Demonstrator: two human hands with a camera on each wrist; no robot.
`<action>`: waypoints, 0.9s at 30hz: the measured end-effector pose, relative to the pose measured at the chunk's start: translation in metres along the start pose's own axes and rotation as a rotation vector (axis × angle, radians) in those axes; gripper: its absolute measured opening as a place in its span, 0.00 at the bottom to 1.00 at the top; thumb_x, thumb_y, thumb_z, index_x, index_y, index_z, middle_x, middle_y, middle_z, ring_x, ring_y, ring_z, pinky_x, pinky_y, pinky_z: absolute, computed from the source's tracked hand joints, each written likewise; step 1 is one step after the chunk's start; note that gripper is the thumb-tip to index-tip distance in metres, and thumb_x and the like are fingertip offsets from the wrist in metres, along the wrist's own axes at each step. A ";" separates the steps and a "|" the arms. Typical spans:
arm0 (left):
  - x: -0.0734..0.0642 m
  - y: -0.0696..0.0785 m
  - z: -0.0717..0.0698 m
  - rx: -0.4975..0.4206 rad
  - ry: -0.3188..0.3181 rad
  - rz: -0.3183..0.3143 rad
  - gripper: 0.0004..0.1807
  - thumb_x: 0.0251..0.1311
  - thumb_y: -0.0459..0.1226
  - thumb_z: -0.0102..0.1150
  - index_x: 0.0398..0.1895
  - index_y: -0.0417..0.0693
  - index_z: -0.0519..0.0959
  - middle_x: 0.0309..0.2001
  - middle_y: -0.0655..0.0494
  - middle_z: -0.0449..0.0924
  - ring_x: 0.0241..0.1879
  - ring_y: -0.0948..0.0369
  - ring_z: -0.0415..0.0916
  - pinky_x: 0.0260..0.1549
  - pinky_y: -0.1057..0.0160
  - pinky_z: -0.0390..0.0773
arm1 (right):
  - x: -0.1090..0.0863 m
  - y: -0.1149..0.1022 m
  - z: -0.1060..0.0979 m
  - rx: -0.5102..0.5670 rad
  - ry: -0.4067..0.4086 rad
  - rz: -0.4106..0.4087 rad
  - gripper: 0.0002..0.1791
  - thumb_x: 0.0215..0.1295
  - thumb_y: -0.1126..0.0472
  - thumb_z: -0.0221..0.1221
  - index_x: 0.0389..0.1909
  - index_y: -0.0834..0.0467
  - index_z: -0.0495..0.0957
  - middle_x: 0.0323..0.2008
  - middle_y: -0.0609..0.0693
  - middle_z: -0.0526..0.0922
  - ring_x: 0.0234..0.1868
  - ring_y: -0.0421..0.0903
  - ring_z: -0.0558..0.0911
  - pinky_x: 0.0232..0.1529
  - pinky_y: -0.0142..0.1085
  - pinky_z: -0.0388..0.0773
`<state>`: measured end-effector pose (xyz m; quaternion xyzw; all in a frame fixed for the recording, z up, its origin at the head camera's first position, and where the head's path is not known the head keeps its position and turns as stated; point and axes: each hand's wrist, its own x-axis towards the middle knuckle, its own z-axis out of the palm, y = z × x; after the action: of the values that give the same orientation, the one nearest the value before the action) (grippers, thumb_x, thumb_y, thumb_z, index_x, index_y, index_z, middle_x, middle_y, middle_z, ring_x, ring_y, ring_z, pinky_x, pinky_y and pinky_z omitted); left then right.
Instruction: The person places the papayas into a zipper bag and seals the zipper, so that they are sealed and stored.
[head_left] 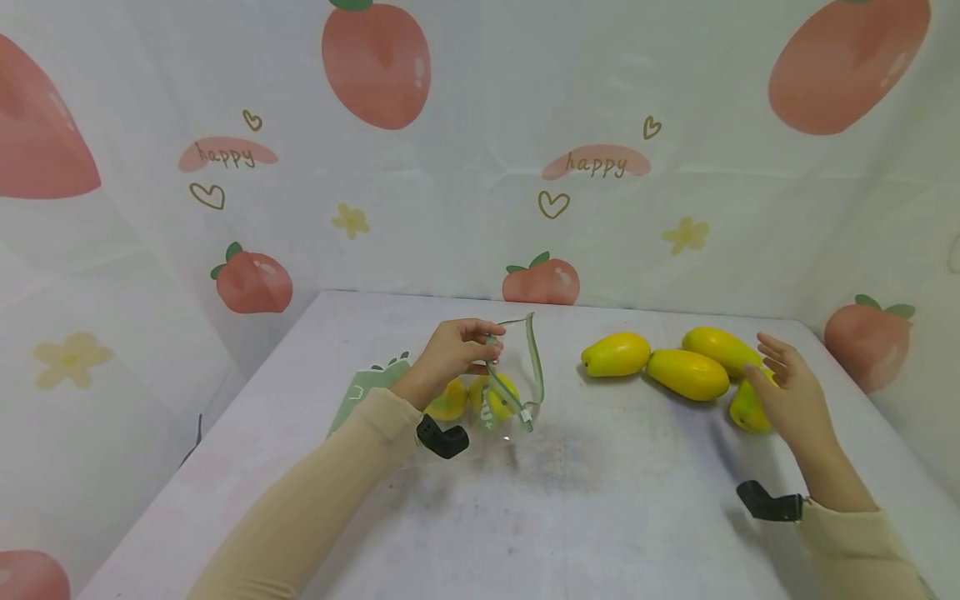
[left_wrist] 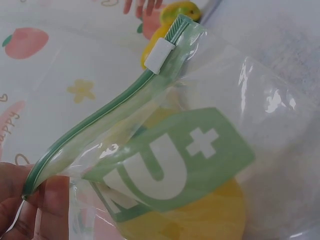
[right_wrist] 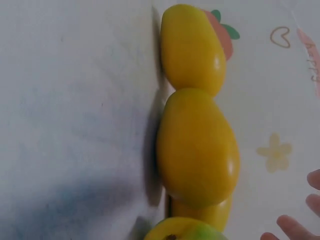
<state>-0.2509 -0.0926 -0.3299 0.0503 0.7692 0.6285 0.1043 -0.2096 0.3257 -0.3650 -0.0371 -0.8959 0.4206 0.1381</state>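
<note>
My left hand [head_left: 450,357] pinches the green rim of a clear zip bag [left_wrist: 170,165] and holds it up with its mouth apart. A white slider [left_wrist: 160,56] sits near one end of the zip. Yellow mangoes [head_left: 491,397] show through and beside the bag's clear film. On the right, my right hand [head_left: 798,408] hovers with fingers spread beside a green-tipped mango [head_left: 748,408], partly hidden behind it. Three other mangoes lie close by: one at the left [head_left: 617,355], one in the middle [head_left: 687,374], one behind [head_left: 718,347].
A flat green packet [head_left: 360,396] lies on the white table [head_left: 600,517] behind my left forearm. A printed cloth backdrop [head_left: 465,200] rises along the table's far edge and sides. Black straps with camera mounts [head_left: 444,437] sit at both wrists.
</note>
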 end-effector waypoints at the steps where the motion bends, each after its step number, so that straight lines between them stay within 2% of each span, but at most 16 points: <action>1: 0.000 0.000 0.000 -0.002 -0.001 0.000 0.14 0.60 0.30 0.62 0.50 0.44 0.81 0.37 0.53 0.79 0.34 0.61 0.78 0.36 0.62 0.84 | 0.000 0.002 -0.001 -0.003 -0.003 0.012 0.32 0.75 0.56 0.43 0.75 0.62 0.48 0.71 0.71 0.54 0.69 0.72 0.56 0.68 0.64 0.50; 17: 0.000 0.001 0.000 -0.009 0.002 0.004 0.15 0.59 0.29 0.62 0.50 0.44 0.82 0.38 0.52 0.80 0.34 0.60 0.78 0.37 0.61 0.84 | 0.000 0.027 -0.011 -0.071 0.033 0.086 0.32 0.74 0.57 0.43 0.73 0.67 0.50 0.68 0.76 0.55 0.66 0.77 0.56 0.64 0.67 0.55; 23: -0.001 0.001 0.000 -0.005 0.002 0.001 0.15 0.60 0.30 0.62 0.50 0.44 0.82 0.38 0.52 0.80 0.33 0.61 0.78 0.37 0.62 0.84 | -0.001 0.032 -0.014 -0.100 0.042 0.084 0.32 0.74 0.59 0.44 0.72 0.70 0.49 0.68 0.77 0.53 0.65 0.78 0.55 0.64 0.68 0.55; 27: -0.001 0.002 0.000 -0.009 0.003 0.003 0.14 0.60 0.30 0.62 0.50 0.44 0.82 0.38 0.52 0.79 0.32 0.61 0.79 0.36 0.62 0.84 | -0.001 0.033 -0.015 -0.093 0.028 0.121 0.33 0.74 0.58 0.44 0.73 0.71 0.47 0.69 0.78 0.50 0.66 0.79 0.54 0.64 0.68 0.54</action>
<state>-0.2496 -0.0923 -0.3283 0.0501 0.7665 0.6320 0.1027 -0.2057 0.3576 -0.3812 -0.1036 -0.9087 0.3853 0.1229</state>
